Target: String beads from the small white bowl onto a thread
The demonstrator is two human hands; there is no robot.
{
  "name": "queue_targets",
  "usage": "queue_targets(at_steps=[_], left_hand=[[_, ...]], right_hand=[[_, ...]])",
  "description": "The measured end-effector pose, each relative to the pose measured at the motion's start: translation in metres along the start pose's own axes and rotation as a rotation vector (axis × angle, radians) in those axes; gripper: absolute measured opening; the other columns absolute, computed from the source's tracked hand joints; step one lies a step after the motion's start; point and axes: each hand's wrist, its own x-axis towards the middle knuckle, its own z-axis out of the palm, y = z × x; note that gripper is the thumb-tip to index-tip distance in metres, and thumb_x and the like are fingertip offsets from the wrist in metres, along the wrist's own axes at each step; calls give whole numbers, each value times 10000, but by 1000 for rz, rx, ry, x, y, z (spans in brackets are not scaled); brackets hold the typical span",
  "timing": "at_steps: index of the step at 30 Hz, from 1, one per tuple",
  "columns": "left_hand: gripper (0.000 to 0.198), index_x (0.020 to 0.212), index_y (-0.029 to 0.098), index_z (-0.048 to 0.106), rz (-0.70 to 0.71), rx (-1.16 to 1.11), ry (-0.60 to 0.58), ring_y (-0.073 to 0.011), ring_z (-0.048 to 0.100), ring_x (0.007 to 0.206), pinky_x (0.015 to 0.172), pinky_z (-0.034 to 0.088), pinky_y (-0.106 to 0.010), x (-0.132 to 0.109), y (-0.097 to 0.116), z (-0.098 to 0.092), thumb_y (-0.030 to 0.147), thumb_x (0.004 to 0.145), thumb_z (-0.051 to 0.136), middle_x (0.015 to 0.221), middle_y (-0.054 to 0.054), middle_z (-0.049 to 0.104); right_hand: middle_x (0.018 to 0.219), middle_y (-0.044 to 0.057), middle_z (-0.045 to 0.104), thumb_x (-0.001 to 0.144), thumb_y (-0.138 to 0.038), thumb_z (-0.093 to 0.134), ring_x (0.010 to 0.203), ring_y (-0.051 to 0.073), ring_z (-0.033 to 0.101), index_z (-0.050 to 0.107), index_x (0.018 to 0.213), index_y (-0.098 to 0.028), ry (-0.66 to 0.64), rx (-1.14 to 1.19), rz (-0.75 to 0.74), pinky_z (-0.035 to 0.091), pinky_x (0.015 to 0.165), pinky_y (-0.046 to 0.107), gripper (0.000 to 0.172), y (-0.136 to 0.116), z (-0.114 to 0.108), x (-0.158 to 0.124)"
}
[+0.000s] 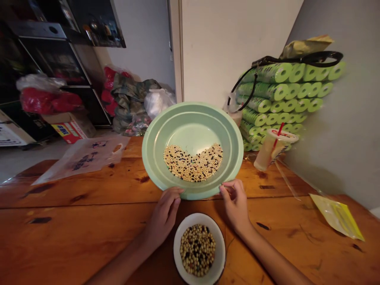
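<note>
On the wooden desk (83,198), the left hand (163,217) is laid with fingers (175,200) pressed together at the near rim of a pale green plate (192,109), which holds a crescent of pale and dark beans (192,164). A white bowl (177,247) of mixed beans (197,250) is set nearer the body, and the right hand (236,204) is held with curled fingers at the plate's rim; whether it is pinched cannot be told.

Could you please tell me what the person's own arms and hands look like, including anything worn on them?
The left hand and right hand are bare and ungloved, with slender fingers. The left forearm and right forearm are bare too, with no sleeve in view. I can see no watch, bracelet, ring, cable or marking on either arm.
</note>
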Motion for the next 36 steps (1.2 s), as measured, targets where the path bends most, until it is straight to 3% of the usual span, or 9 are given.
queue_targets(at_steps=[7,12,14,16,19,22,25,30,36], left_hand=[[184,1020,220,559,23,33,-44,-194,529,1157,1035,434,-409,-5,0,3,179,967,387,1191,-90,604],[150,953,212,551,100,87,-74,-193,504,1185,1057,414,-408,-5,1,2,146,955,416,1212,-80,591],[143,939,206,551,125,122,-66,-192,495,1191,1058,411,-406,-3,0,0,137,951,426,1221,-77,576],[136,935,204,552,153,150,-60,-192,489,1191,1059,409,-407,-1,0,-2,135,949,436,1224,-74,563],[124,933,201,554,183,177,-88,-198,484,1190,1052,417,-419,1,0,-4,141,948,447,1219,-76,554],[125,953,195,553,208,186,-125,-202,477,1195,1038,430,-427,3,1,-6,133,947,446,1216,-82,550],[128,971,190,560,245,196,-140,-199,470,1196,1035,430,-423,2,4,-7,119,941,458,1209,-83,546],[93,915,182,570,260,217,-160,-210,437,1229,1056,403,-432,3,6,-8,126,928,496,1235,-84,505],[105,875,171,593,299,219,-122,-216,417,1257,1062,397,-407,4,12,-11,137,924,507,1276,-99,474]], right_hand=[[874,49,528,895,-336,509,804,211,565,529,891,-217,-15,-96,-36,511,752,388,121,6,-4,7],[1152,129,486,847,-300,587,1205,314,428,634,841,-194,65,-319,-204,329,1032,526,116,-8,-20,21],[1139,135,500,867,-261,564,1164,298,473,656,855,-186,82,-395,-346,376,998,503,119,-18,-22,20],[995,102,584,893,-211,532,976,237,578,660,913,-198,-38,-323,-415,468,886,422,130,-29,-19,14],[855,51,670,896,-200,547,776,178,643,657,941,-213,-276,-88,-265,526,740,326,120,-40,-9,0],[779,25,709,848,-251,633,703,165,693,670,881,-209,-369,179,60,559,688,296,65,-46,0,-10],[762,20,736,784,-269,712,714,165,719,695,837,-204,-434,372,254,580,708,288,86,-48,4,-12],[793,33,761,742,-245,759,709,153,725,733,819,-195,-490,462,391,590,700,270,95,-50,5,-12],[820,20,770,770,-181,743,722,129,724,749,850,-211,-519,521,415,584,721,234,86,-44,6,-14]])
